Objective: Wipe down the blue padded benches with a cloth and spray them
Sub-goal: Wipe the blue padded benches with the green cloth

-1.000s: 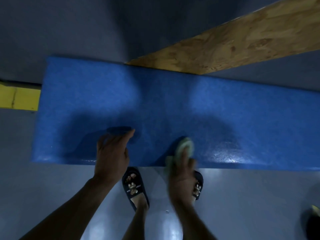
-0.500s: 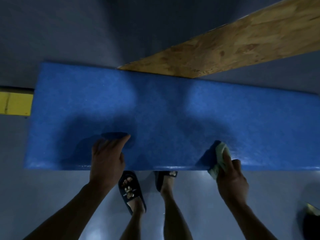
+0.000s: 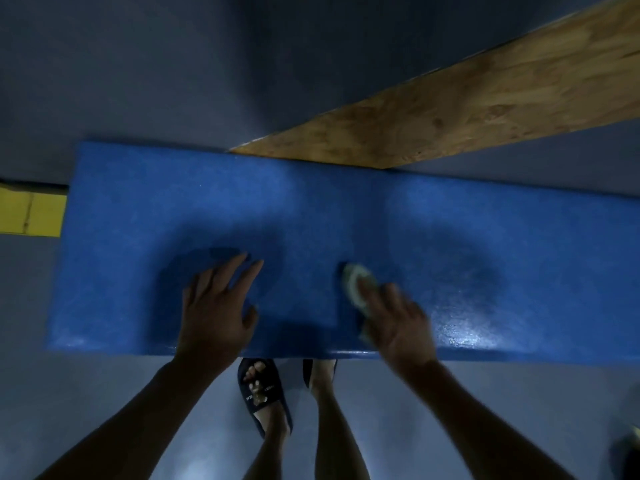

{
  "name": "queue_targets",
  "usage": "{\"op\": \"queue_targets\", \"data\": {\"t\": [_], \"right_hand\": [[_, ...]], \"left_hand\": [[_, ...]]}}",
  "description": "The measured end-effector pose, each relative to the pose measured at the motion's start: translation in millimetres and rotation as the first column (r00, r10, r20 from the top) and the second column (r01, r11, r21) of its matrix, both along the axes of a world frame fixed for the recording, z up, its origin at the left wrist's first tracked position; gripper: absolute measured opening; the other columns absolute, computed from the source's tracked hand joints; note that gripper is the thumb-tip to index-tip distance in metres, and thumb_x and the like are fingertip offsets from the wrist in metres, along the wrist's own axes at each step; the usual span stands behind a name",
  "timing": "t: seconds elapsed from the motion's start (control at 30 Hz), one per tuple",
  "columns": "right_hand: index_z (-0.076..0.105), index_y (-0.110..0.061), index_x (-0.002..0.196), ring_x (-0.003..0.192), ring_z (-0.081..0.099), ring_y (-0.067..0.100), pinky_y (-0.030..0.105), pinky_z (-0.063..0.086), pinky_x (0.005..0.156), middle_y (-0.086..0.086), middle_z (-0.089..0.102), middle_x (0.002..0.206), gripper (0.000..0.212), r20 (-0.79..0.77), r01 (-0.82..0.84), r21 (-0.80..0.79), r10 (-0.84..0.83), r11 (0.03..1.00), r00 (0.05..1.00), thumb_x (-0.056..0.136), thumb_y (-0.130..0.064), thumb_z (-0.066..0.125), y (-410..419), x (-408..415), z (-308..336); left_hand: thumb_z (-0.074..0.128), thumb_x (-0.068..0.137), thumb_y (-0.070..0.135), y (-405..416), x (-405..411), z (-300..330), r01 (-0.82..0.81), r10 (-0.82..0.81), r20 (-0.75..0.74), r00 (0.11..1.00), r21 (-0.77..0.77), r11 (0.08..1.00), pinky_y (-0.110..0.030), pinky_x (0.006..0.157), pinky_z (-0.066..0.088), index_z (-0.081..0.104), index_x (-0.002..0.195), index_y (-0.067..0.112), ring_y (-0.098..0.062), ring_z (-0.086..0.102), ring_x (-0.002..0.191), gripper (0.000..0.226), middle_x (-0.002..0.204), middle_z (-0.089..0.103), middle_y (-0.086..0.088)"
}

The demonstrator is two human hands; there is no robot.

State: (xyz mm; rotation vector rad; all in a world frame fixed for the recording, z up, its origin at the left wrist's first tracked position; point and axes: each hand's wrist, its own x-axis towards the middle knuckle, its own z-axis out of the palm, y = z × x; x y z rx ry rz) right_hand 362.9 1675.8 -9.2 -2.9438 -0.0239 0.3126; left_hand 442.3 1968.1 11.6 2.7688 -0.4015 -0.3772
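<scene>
Your left hand (image 3: 216,306) lies flat, fingers straight, on the blue bench (image 3: 346,216), likely bracing your lean, while your right hand (image 3: 398,320) presses the pale cloth (image 3: 355,284) near the front edge to wipe

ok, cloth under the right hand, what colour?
Pale greenish-white cloth, blurred, under the right hand; head view.

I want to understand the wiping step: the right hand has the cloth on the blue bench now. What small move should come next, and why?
Probably sweep the cloth leftward along the blue bench toward the left hand. The right hand presses it near the front edge; the surface to its right already shines wet, while the part toward the left hand looks dull.
</scene>
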Motion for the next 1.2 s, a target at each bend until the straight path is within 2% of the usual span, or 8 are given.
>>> {"op": "queue_targets", "data": {"t": [0.13,0.27,0.47,0.6,0.73,0.93,1.1,1.2], "right_hand": [[0.028,-0.026,0.149,0.092,0.057,0.043,0.046,0.050,0.069,0.017,0.042,0.119,0.087,-0.058,0.564,-0.129,-0.574,0.816,0.817,0.074,-0.027,0.070,-98,29,9],[0.020,-0.021,0.155,0.106,0.052,0.044,0.047,0.048,0.080,0.021,0.040,0.130,0.078,-0.005,0.716,-0.045,-0.717,0.696,0.697,0.087,-0.013,0.057,-47,50,-6],[0.042,-0.013,0.145,0.091,0.059,0.029,0.040,0.055,0.071,0.011,0.057,0.119,0.071,0.040,0.137,0.220,-0.149,0.966,0.988,0.077,-0.014,0.062,141,73,-3],[0.043,-0.022,0.144,0.088,0.059,0.031,0.038,0.050,0.070,0.007,0.056,0.116,0.082,0.065,-0.192,0.139,0.185,0.971,0.981,0.068,-0.030,0.072,77,87,-7],[0.036,-0.018,0.148,0.085,0.056,0.039,0.043,0.052,0.064,0.018,0.048,0.117,0.082,0.015,0.172,-0.060,-0.171,0.983,0.985,0.074,-0.028,0.071,-58,91,-8],[0.020,-0.022,0.154,0.112,0.048,0.045,0.051,0.048,0.089,0.021,0.035,0.137,0.080,-0.030,0.749,0.044,-0.749,0.661,0.662,0.085,-0.015,0.061,-19,105,-14],[0.030,-0.016,0.151,0.099,0.053,0.031,0.044,0.051,0.081,0.015,0.048,0.129,0.080,0.026,0.266,0.190,-0.276,0.945,0.961,0.079,-0.014,0.064,108,124,-15],[0.036,-0.020,0.148,0.097,0.055,0.030,0.042,0.052,0.078,0.011,0.051,0.125,0.085,0.054,-0.201,0.183,0.194,0.962,0.980,0.071,-0.027,0.071,65,139,-9]], "left_hand": [[0.084,0.061,0.049,2,9,-3,0.060,-0.052,-0.060,0.997,0.134,0.989,-0.061,0.101,0.038,0.041,0.147,0.020,-0.029,0.035,0.132,0.100,0.154,0.038,-0.005],[0.087,0.056,0.050,-2,10,-2,0.029,-0.022,-0.051,0.998,0.152,0.988,-0.061,0.100,0.040,0.041,0.147,0.019,-0.027,0.035,0.131,0.106,0.152,0.041,-0.003],[0.077,0.060,0.060,-2,14,-2,-0.001,0.014,-0.078,0.997,0.160,0.987,-0.057,0.101,0.038,0.033,0.151,0.017,-0.026,0.042,0.131,0.109,0.149,0.045,-0.004],[0.089,0.049,0.051,-5,18,0,-0.004,0.031,-0.131,0.991,0.204,0.979,-0.058,0.104,0.035,0.030,0.151,0.020,-0.027,0.042,0.132,0.122,0.149,0.045,-0.002],[0.087,0.055,0.052,-2,17,-3,-0.010,0.038,-0.152,0.988,0.178,0.984,-0.060,0.107,0.031,0.028,0.153,0.023,-0.031,0.039,0.133,0.118,0.152,0.041,-0.003],[0.089,0.049,0.053,-3,20,-2,0.006,0.021,-0.143,0.990,0.186,0.983,-0.059,0.104,0.036,0.042,0.146,0.020,-0.026,0.041,0.127,0.112,0.149,0.045,0.001],[0.088,0.048,0.055,-1,22,-6,0.001,0.029,-0.158,0.987,0.182,0.983,-0.056,0.106,0.035,0.041,0.146,0.024,-0.025,0.044,0.128,0.114,0.149,0.044,0.004],[0.089,0.046,0.053,1,20,-7,-0.007,0.030,-0.137,0.990,0.163,0.987,-0.056,0.105,0.035,0.043,0.145,0.023,-0.028,0.047,0.126,0.114,0.145,0.049,0.001]]}}
